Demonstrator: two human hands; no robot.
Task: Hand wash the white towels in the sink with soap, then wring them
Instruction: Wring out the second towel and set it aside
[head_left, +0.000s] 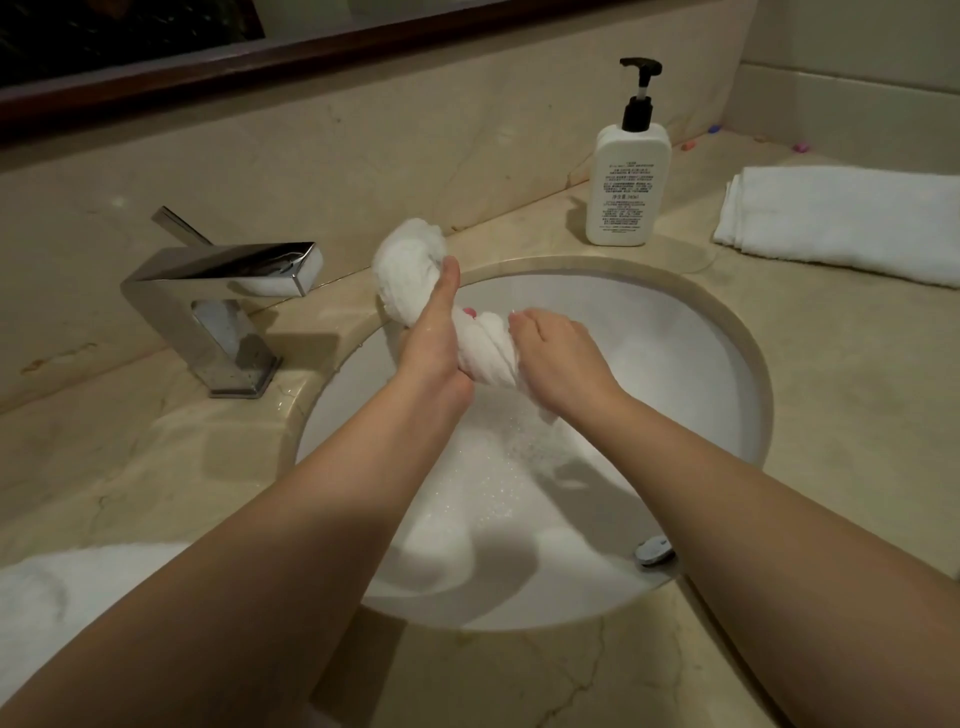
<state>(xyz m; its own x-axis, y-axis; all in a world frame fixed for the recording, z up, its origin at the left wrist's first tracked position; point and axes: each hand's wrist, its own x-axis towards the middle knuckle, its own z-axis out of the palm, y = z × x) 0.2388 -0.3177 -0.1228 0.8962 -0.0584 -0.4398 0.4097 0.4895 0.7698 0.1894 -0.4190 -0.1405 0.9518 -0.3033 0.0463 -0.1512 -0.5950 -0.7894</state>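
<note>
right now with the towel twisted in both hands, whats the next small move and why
Probably keep twisting, hands turning opposite ways. The left hand and right hand both grip the towel, already rolled into a tight rope over the sink; drops are falling into the foam below, so water seems to be left in it.

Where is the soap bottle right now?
The soap bottle stands upright on the counter behind the sink, to the right, between the tap and a folded towel.
</note>
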